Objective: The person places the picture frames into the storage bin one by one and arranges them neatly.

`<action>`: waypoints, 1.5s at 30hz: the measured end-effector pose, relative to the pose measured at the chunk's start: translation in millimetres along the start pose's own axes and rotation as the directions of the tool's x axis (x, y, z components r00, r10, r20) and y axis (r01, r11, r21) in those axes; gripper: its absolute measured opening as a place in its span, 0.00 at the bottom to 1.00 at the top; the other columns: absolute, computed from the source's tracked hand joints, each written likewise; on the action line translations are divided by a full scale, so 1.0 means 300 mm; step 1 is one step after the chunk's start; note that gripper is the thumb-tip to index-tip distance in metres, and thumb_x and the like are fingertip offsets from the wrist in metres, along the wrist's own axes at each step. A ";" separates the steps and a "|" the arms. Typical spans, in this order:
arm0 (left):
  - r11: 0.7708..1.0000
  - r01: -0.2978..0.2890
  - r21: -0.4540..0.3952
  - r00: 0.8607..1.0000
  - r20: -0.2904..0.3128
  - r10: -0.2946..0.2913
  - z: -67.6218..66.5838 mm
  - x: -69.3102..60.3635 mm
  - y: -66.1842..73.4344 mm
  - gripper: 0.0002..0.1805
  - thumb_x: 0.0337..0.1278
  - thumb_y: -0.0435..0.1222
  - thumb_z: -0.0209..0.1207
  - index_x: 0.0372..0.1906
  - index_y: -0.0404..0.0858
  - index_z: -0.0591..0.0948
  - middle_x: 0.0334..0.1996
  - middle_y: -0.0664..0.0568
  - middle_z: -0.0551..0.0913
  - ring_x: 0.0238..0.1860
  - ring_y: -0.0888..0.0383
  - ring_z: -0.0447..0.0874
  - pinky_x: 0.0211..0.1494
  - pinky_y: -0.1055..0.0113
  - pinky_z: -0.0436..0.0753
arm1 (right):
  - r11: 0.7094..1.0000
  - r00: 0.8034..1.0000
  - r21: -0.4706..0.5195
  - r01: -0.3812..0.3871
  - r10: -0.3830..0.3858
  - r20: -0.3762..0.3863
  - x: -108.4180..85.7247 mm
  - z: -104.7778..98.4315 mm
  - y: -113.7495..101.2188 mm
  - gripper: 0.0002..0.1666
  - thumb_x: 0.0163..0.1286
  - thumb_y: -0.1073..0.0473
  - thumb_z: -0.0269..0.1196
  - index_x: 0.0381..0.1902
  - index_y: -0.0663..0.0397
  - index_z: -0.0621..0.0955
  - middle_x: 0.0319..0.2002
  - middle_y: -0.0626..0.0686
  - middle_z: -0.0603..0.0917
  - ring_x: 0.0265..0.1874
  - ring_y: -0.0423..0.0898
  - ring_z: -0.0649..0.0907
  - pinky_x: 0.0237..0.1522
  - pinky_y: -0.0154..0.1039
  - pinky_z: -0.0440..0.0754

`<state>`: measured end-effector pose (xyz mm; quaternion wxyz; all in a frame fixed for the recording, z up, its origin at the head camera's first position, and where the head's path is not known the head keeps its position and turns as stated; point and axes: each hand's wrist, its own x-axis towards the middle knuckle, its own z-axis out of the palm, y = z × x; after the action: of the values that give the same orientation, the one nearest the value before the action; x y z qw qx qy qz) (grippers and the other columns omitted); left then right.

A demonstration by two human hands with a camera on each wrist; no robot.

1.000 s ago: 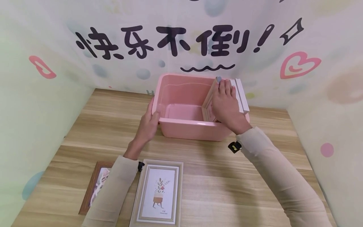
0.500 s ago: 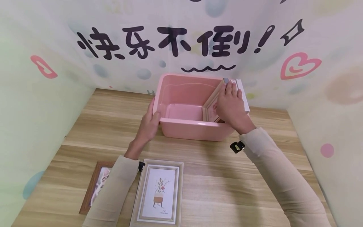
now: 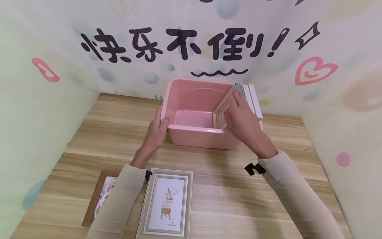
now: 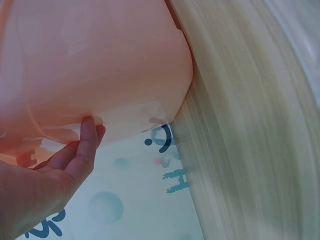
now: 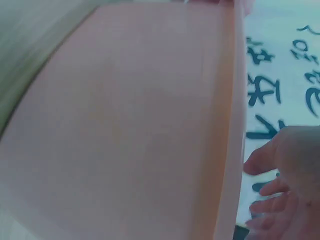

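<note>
A pink plastic tub (image 3: 203,137) stands near the back of the table. My left hand (image 3: 156,131) grips its left rim, thumb at the front corner and fingers on the outer wall, as the left wrist view (image 4: 65,170) also shows. Several frames stand on edge at the tub's right end, with white edges (image 3: 253,101) outermost and a beige one (image 3: 219,113) facing inward. Over the beige frame is my right hand (image 3: 243,119), fingertips near its top edge; the right wrist view shows that hand (image 5: 285,185) over the tub's rim with its fingers extended.
A beige frame with a potted-plant picture (image 3: 167,202) lies flat at the front of the table. Left of it, a brown frame (image 3: 95,199) is partly under my left forearm. Printed cloth walls (image 3: 179,20) rise behind and at both sides.
The right hand moved right with the inner frame, which leans closer to the white edges, then drew back slightly toward me, uncovering the frames' tops. The left hand has stayed on the rim.
</note>
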<state>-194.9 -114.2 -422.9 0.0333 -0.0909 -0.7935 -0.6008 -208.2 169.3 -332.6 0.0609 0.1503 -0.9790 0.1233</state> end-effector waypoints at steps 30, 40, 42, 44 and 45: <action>1.000 -0.006 0.013 1.000 -0.015 0.006 -0.002 -0.001 0.001 0.33 0.75 0.46 0.37 0.81 0.51 0.46 0.75 0.43 0.61 0.60 0.45 0.72 0.61 0.43 0.76 | 0.816 0.830 0.332 0.473 -0.539 0.141 -0.300 0.409 -0.188 0.37 0.70 0.52 0.63 0.72 0.59 0.67 0.70 0.60 0.69 0.69 0.54 0.70 0.69 0.50 0.69; 1.000 0.006 0.014 1.000 -0.005 -0.006 -0.001 -0.002 0.002 0.34 0.75 0.46 0.36 0.81 0.52 0.45 0.76 0.44 0.60 0.64 0.42 0.71 0.65 0.43 0.74 | 0.878 0.810 0.301 0.372 -0.465 0.358 -0.312 0.494 -0.232 0.39 0.71 0.42 0.61 0.73 0.52 0.66 0.66 0.52 0.75 0.66 0.49 0.72 0.68 0.47 0.69; 1.000 0.007 0.013 1.000 -0.004 -0.007 -0.002 -0.003 0.002 0.34 0.75 0.46 0.36 0.81 0.52 0.44 0.76 0.44 0.60 0.64 0.41 0.71 0.64 0.43 0.75 | 0.881 0.810 0.292 0.373 -0.462 0.361 -0.311 0.496 -0.242 0.37 0.70 0.43 0.62 0.71 0.52 0.69 0.62 0.52 0.77 0.62 0.48 0.74 0.65 0.45 0.72; 1.000 0.008 0.008 1.000 -0.007 -0.008 -0.003 -0.004 0.002 0.34 0.75 0.45 0.37 0.81 0.51 0.45 0.75 0.43 0.60 0.63 0.40 0.71 0.63 0.43 0.75 | 0.883 0.811 0.280 0.377 -0.461 0.361 -0.309 0.501 -0.250 0.34 0.69 0.44 0.63 0.68 0.53 0.73 0.59 0.52 0.78 0.58 0.47 0.75 0.62 0.43 0.75; 1.000 0.005 0.007 1.000 -0.009 -0.005 -0.003 -0.004 0.003 0.34 0.75 0.45 0.37 0.81 0.51 0.45 0.75 0.43 0.60 0.63 0.41 0.71 0.64 0.44 0.75 | 0.884 0.814 0.272 0.380 -0.459 0.355 -0.308 0.504 -0.253 0.32 0.69 0.45 0.63 0.66 0.54 0.75 0.57 0.51 0.79 0.56 0.46 0.75 0.60 0.42 0.76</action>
<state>-193.6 -115.0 -422.1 0.0355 -0.0862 -0.7957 -0.5984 -109.6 85.7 -475.7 -0.1341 0.3909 -0.8957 0.1643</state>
